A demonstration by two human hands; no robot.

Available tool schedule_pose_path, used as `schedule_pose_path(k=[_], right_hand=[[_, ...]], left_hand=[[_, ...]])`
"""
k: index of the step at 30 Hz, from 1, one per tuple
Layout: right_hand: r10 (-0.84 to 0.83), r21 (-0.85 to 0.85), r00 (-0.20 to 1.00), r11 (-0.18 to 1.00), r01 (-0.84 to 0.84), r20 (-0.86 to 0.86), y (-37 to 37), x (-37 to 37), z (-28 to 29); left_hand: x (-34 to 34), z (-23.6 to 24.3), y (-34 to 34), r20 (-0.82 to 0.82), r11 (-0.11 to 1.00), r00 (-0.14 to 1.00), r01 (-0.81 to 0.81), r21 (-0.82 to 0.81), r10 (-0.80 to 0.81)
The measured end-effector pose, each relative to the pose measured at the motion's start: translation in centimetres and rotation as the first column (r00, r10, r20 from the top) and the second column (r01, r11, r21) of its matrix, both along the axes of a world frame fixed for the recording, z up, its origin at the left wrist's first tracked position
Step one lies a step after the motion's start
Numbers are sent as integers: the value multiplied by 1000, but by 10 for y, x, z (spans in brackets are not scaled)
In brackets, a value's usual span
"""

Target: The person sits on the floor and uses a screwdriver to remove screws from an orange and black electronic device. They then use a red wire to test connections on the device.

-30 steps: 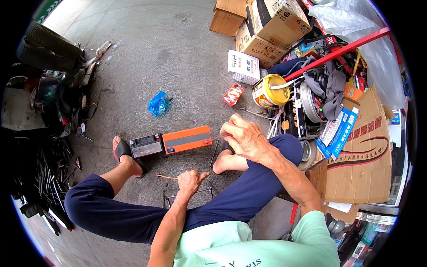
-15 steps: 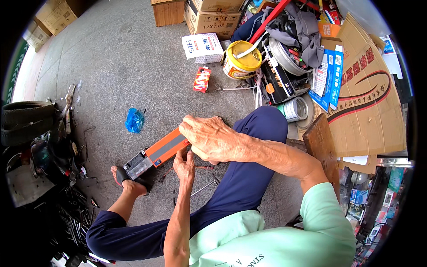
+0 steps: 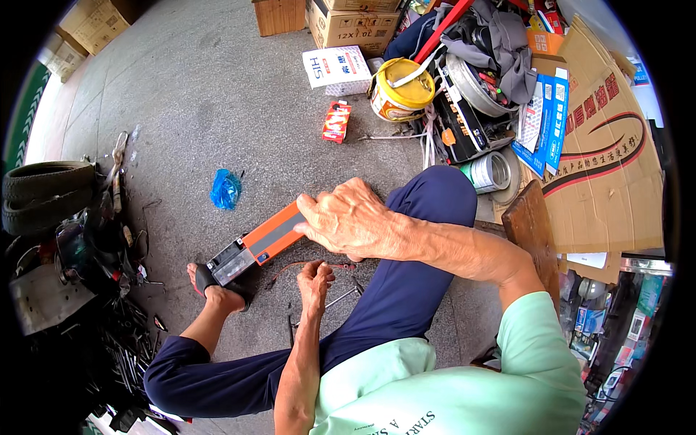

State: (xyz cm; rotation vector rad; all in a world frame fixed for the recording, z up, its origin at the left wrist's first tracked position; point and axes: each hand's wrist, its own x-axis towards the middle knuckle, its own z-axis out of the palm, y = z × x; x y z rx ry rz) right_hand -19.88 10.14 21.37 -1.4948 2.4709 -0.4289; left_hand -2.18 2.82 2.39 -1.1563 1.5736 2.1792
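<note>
My right hand [image 3: 348,221] is closed over the near end of a long orange block [image 3: 272,232] that looks like a battery, with a grey stripe and a black far end. The block slants down to the left, its far end by my sandaled foot [image 3: 221,290]. Below it, apart from the block, my left hand [image 3: 315,283] has its fingers curled together; whether they pinch something is hidden. A thin red wire [image 3: 291,265] shows on both sides of that hand. Beside it on the floor lies a slim metal tool [image 3: 341,298].
A crumpled blue plastic bag [image 3: 225,189] and a red-and-white box [image 3: 336,121] lie on the floor ahead. A yellow-lidded bucket [image 3: 403,88] and tin can [image 3: 487,172] stand right. Tyres [image 3: 47,192] and scattered tools [image 3: 119,355] crowd the left; a wooden stool [image 3: 531,225] stands at right.
My left hand has come away from the block's lower edge and dropped slightly toward me, fingers curled. The right hand has shifted its grip on the near end. The whole view has moved slightly.
</note>
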Motion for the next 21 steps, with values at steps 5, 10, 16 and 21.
schedule_pose_path(k=[5, 10, 16, 21], right_hand=[[90, -223, 988, 968, -117, -129, -4, -1, -10], [46, -37, 996, 998, -49, -70, -7, 0, -2], [120, -83, 986, 988, -130, -120, -5, -1, -5], [107, -8, 994, 994, -107, -29, -4, 3, -3]], left_hand=[[9, -15, -15, 109, 988, 993, 61, -144, -46], [4, -18, -13, 5, 989, 999, -33, -146, 34], [-33, -11, -13, -134, 923, 991, -50, -382, -2], [-69, 29, -10, -314, 846, 949, -186, -499, 24]])
